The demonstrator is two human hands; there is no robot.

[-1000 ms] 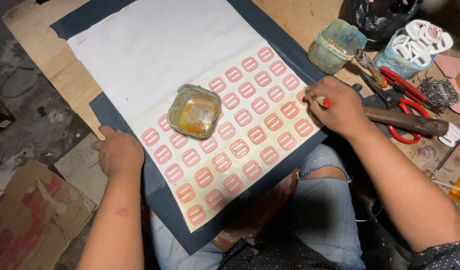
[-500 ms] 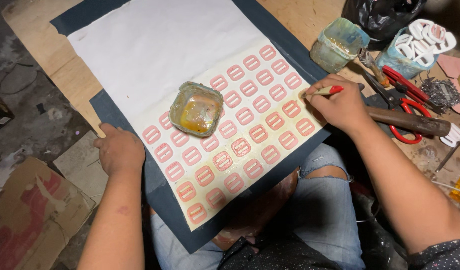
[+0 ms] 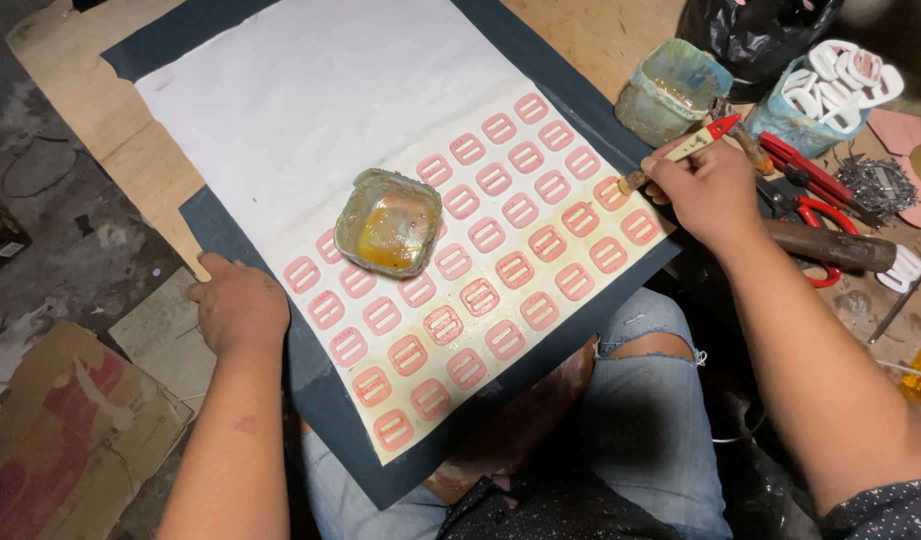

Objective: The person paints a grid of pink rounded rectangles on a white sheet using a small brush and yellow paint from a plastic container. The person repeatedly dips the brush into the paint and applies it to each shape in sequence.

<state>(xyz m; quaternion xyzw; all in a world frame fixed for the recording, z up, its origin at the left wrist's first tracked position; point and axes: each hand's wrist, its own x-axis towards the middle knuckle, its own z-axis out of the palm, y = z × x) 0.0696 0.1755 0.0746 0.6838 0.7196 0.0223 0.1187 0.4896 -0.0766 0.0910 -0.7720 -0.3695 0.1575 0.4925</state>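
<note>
My right hand (image 3: 708,188) grips a small brush (image 3: 677,152) with a pale handle and red end; its bristles touch a pink buckle-shaped piece (image 3: 612,193) near the right edge of a white sheet (image 3: 310,100). Several rows of these pink pieces cover the sheet's near half. The sheet lies on a dark board (image 3: 325,395) resting on my lap. My left hand (image 3: 242,308) presses on the board's left edge, fingers curled. A square glass dish (image 3: 389,222) with amber liquid sits on the sheet between the hands.
A greenish jar (image 3: 670,90) stands beyond my right hand. To the right lie red-handled scissors (image 3: 815,195), a wooden-handled tool (image 3: 830,248) and a tub of white buckles (image 3: 830,90). A wooden table (image 3: 100,120) lies under the board; cardboard (image 3: 70,440) lies on the floor at left.
My right hand has shifted slightly toward the sheet's right edge, with the brush now tilted so its red end points away. My left hand and the dish have stayed put.
</note>
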